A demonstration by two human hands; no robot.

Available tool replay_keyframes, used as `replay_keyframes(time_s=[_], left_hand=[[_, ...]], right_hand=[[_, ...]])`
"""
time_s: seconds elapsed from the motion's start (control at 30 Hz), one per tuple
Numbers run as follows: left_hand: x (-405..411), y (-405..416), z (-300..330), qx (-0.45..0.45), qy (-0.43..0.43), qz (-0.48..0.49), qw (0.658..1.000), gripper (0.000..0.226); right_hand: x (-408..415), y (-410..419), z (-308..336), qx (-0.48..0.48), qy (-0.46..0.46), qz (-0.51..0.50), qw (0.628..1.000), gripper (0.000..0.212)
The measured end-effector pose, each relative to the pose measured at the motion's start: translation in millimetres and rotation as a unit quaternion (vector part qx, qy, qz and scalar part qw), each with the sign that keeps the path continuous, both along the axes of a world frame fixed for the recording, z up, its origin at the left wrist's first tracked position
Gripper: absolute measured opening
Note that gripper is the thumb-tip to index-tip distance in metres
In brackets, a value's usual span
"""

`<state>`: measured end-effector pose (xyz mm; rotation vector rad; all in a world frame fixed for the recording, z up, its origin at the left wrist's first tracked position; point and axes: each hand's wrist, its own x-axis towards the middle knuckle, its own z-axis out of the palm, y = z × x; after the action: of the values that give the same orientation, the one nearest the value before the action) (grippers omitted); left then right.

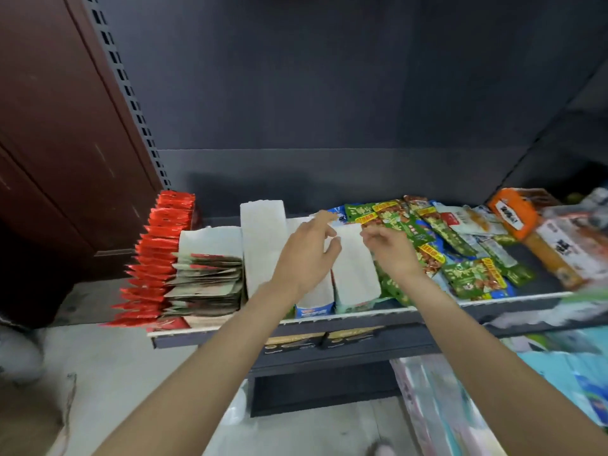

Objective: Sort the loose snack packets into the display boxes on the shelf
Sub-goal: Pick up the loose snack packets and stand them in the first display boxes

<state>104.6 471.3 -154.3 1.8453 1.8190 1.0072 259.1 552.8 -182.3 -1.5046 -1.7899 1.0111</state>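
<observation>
Nearest the camera, two bare forearms reach up and forward over the pale front lip of the dark metal shelf. The left hand hovers above a row of tall white cardboard display boxes, its fingers loosely spread and holding nothing that can be made out. The right hand sits just beside it, fingers curled inward toward the thumb at the top edge of the rightmost white display box; whether they pinch that edge or a packet cannot be told.

Under the left palm stands another white box with a blue printed front. Left of the left fingers a taller white box stands upright, and beyond it a lower white box holding a stack of grey-green and red flat packets. Further left still runs a long file of shiny red foil packets, reaching the shelf's edge.

To the right of the right fingers, a loose heap of green and red printed snack packets lies spread across the shelf, touching the rightmost box. Well beyond them to the right lie orange and white packets. Behind everything rises the dark grey back panel.
</observation>
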Motion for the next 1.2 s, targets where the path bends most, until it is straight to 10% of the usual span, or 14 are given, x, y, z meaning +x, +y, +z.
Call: replay_keyframes(time_s=[0.2,0.63,0.8,0.93,1.2], left_hand=[[110.9,93.1,-30.8,-0.090,0.058,-0.056,0.993,0.037],[229.7,240.4,-111.4,-0.316,0.243,-0.018,0.917,0.093],[232.3,241.3,-117.9,-0.309,0.265,-0.009,0.913,0.101],[232.4,242.7,-118.9,-0.309,0.251,-0.008,0.917,0.102],[243.5,233.7,-103.7,-0.284,0.220,0.010,0.933,0.112]], right_hand=[[122.2,59.1,-11.8,-0.091,-0.117,-0.056,0.987,0.034],[261.9,238.4,-88.0,0.015,-0.336,0.078,0.939,0.082],[264.0,246.7,-89.1,0.033,-0.354,0.106,0.929,0.053],[275.2,233.9,-87.6,0.197,-0.503,0.127,0.831,0.033],[278.3,222.1,-45.2,0.217,-0.215,0.054,0.951,0.036]])
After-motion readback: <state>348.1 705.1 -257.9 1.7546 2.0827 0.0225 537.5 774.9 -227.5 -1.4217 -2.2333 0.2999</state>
